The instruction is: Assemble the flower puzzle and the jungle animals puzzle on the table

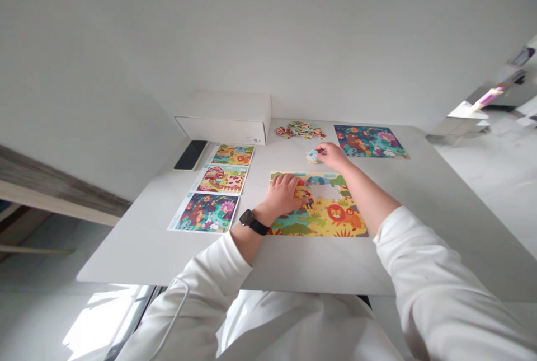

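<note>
Steadily, our left hand lies flat, pinning the jigsaw puzzle to the table, while our right hand pinches a blue puzzle piece just beyond the puzzle's gap.

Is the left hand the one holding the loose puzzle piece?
No: the right hand pinches the puzzle piece, while the left hand rests on the unfinished jigsaw puzzle.

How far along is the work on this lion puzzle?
Most of the lion puzzle is already assembled. In hand: the right hand holds a piece, and the left hand rests on the puzzle. Left: a gap near its top edge, with a pile of loose pieces beyond.
</note>
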`<state>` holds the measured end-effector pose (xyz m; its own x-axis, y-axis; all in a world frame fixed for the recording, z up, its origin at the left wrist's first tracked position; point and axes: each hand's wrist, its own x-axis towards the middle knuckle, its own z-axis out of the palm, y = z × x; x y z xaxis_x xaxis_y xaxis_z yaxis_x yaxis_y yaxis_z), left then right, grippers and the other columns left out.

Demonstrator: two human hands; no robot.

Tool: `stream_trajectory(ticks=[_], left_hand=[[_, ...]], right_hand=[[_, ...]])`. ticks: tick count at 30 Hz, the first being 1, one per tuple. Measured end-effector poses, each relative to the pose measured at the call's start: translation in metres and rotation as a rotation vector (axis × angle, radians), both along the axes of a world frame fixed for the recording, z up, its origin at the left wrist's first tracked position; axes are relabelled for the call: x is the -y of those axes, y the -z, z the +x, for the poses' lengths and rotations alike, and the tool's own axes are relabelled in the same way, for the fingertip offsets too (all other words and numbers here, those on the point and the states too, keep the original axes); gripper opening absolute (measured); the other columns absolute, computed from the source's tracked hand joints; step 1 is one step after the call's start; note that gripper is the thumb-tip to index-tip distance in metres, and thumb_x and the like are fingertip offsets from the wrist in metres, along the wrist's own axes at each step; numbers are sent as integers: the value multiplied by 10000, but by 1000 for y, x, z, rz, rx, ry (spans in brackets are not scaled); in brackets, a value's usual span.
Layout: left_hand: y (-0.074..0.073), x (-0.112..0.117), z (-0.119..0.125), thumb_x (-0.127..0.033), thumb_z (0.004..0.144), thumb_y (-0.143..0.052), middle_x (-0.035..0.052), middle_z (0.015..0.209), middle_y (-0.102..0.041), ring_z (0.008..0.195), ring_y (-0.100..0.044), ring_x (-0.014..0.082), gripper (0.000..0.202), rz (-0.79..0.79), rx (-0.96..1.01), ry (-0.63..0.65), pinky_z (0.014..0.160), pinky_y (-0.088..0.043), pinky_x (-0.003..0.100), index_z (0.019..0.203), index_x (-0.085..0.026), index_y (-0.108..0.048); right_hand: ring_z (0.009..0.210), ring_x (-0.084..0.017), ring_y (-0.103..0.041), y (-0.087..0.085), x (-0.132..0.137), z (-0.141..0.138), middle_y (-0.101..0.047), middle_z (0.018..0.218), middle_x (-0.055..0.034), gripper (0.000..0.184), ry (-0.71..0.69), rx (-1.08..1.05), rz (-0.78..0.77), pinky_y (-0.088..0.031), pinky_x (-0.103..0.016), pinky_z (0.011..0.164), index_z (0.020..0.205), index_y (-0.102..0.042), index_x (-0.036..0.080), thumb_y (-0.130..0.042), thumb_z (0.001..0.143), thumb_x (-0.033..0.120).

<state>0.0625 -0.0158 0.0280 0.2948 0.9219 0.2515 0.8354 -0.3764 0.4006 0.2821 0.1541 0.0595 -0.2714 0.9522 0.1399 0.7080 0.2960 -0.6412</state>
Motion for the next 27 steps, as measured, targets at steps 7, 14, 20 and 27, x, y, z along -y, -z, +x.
stream_trajectory(ticks=[7,14,20,27], left_hand=[[3,-13,0,-342,1003,-692,120,1284,-738,1224,-686,279,294,30,333,-56,1108,-530,457,1271,-223,-704],[2,-13,6,-453,1015,-672,60,1005,-799,898,-730,186,315,-161,685,-40,806,-561,299,1197,-202,-730],[-1,-11,5,-581,936,-721,28,833,-757,746,-652,160,390,-232,709,-8,687,-496,273,929,-191,-736],[-2,-13,5,-685,832,-797,13,746,-706,622,-573,122,500,-366,961,-25,574,-432,256,858,-199,-686]], right_hand=[[767,-164,-680,4,63,21,-762,937,-26,434,-10,-717,-326,-563,-273,667,982,-718,224,-929,695,471],[719,-152,-651,22,115,15,-734,826,-3,536,-60,-756,-360,-547,-283,678,1054,-781,218,-935,687,577],[717,-165,-639,20,122,9,-706,767,5,500,-101,-695,-270,-553,-312,717,1020,-787,218,-917,723,599],[797,-197,-699,20,123,13,-745,843,-23,542,-104,-741,-323,-596,-336,750,1052,-747,231,-922,714,617]])
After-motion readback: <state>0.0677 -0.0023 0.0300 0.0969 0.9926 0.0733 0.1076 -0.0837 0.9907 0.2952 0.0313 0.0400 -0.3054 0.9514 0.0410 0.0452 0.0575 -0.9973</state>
